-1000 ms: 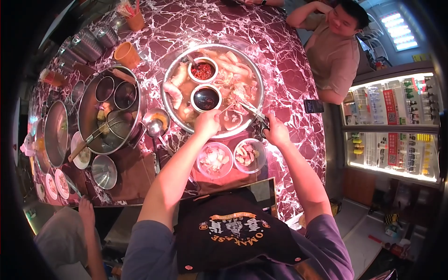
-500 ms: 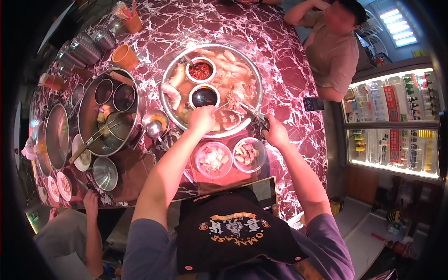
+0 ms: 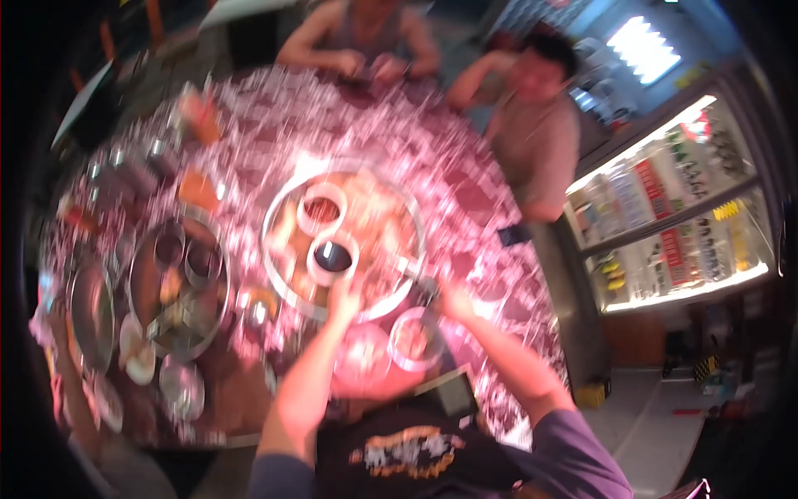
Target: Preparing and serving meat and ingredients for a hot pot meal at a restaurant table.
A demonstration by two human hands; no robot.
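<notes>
A large round metal platter [image 3: 268, 264] of pale meat pieces in brownish liquid lies before me. In it stand a bowl of red chopped chili sauce [image 3: 322, 209] and a bowl of dark sauce [image 3: 333, 256]. My left hand [image 3: 346, 296] is over the platter's near rim, just below the dark sauce bowl; motion blur smears its fingers. My right hand [image 3: 454, 301], at the platter's right edge, is closed round black-handled scissors [image 3: 426, 287], whose blades point into the platter. Between my forearms, a bowl of pale pieces [image 3: 362, 353] sits beside a clear bowl of cut meat [image 3: 413, 339].
To the left are a wide pan [image 3: 226, 312] holding two small bowls, another pan [image 3: 93, 320] and a metal bowl [image 3: 181, 389]. An orange cup [image 3: 198, 191] stands farther back. People sit across the marbled table [image 3: 465, 187]; a lit drinks fridge [image 3: 665, 216] stands right.
The whole view has swung and blurred, and the table sits lower in it. A second person now shows more fully at the far edge. Scissors are still in my right hand.
</notes>
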